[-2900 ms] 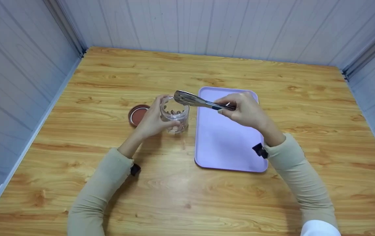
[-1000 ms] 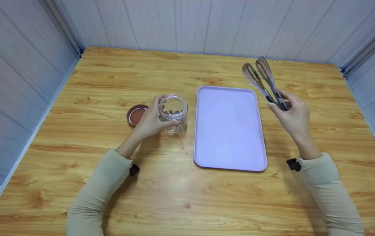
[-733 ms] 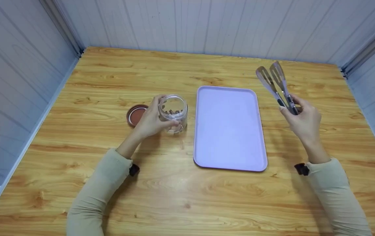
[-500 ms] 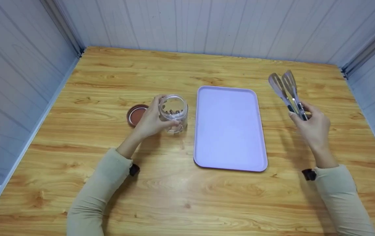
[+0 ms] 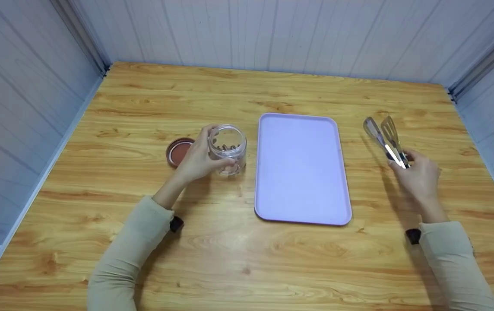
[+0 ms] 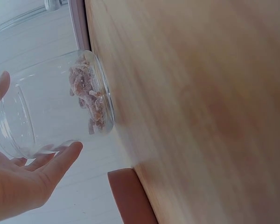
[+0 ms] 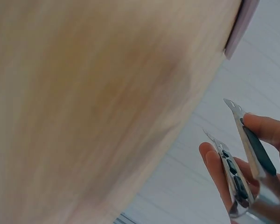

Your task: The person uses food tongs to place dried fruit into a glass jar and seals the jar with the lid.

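My left hand (image 5: 197, 162) grips a clear open jar (image 5: 239, 157), thumb on the near side and fingers round the back. The jar stands upright on the table. In the left wrist view, small reddish-brown pieces (image 6: 86, 91) lie in its bottom; their kind is unclear. Over at the right, metal tongs (image 5: 377, 133) with slotted heads and dark grips are held between thumb and fingers of my right hand (image 5: 422, 177). The two arms of the tongs are spread, with nothing between them. They hover above the table, as the right wrist view of the tongs (image 7: 259, 154) shows.
A light purple tray (image 5: 303, 172) lies flat between the jar and the tongs. Left of the jar, partly behind my left hand, is a reddish-brown lid (image 5: 179, 152), its inside facing up. White panel walls (image 5: 251, 34) border the wooden table (image 5: 247, 250).
My right hand has carried the tongs from over the jar to the right of the tray, then lower towards the table. The tongs' arms have spread. My left hand and the jar stay put.
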Available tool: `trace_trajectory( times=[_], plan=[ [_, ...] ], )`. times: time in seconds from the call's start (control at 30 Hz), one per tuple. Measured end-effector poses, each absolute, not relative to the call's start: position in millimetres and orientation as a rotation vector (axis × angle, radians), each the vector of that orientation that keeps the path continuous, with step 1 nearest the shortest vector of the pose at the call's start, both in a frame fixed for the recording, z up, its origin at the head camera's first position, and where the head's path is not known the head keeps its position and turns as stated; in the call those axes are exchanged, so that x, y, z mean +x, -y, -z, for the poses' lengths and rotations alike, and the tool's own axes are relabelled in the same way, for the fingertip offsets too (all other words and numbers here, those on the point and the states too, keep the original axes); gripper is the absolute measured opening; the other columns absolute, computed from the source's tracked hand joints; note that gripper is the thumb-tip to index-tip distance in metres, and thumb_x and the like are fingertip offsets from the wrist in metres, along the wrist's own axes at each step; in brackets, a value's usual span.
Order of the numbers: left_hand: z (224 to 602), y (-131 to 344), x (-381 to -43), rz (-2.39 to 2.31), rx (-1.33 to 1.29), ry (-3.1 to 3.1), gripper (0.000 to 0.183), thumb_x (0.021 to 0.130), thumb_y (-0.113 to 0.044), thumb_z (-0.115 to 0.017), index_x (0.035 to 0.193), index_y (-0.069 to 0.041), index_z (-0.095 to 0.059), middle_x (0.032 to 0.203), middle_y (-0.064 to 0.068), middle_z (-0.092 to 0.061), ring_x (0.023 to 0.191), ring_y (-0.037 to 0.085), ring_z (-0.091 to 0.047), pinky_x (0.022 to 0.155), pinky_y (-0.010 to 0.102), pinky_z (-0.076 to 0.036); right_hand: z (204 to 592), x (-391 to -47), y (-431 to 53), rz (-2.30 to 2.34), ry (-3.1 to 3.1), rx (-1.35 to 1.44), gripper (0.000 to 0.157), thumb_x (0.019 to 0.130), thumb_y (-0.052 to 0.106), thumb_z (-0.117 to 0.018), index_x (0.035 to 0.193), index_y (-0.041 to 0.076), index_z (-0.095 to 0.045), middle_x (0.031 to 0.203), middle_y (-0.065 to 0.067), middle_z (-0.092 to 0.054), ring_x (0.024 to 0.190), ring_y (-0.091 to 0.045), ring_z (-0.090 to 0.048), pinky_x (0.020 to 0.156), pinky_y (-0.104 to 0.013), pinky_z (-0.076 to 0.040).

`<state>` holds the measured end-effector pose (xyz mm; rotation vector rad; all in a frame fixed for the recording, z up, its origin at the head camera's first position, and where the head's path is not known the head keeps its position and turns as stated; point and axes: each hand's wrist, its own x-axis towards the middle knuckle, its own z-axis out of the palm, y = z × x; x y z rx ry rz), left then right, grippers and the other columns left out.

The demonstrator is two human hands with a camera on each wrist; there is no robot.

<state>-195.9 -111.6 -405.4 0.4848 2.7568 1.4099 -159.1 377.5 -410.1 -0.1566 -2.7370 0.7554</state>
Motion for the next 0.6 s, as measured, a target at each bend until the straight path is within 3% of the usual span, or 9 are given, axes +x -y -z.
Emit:
trace_trajectory(
  times=[0.27,0.6],
  plan=[
    [405.4,111.5,-196.0,-1.426,0.466,-2.746,0.092,0.066,-0.033,-0.082,0.136,-0.009,-0.028,0.131,0.015,-0.041,0.121,0.026,-0.038,0.100,0.042,-0.029,412.2,-157.6,-381.7,-0.753,2.804,-0.131,0.050,0.083,0.020,-0.067,0.118,-0.013,-0.052,0.099,-0.034,-0.057,0.084,-0.046,-0.055,0.074,-0.056,-0.035],
    [406.8,111.7,-196.6,-1.446,0.496,-2.728,0.092,0.067,-0.032,-0.081,0.136,-0.007,-0.027,0.131,0.016,-0.041,0.121,0.030,-0.038,0.100,0.042,-0.029,415.2,-154.0,-382.9,-0.705,2.896,-0.064,0.056,0.083,0.024,-0.067,0.119,-0.015,-0.048,0.094,-0.035,-0.057,0.081,-0.046,-0.056,0.066,-0.056,-0.042]
  ],
)
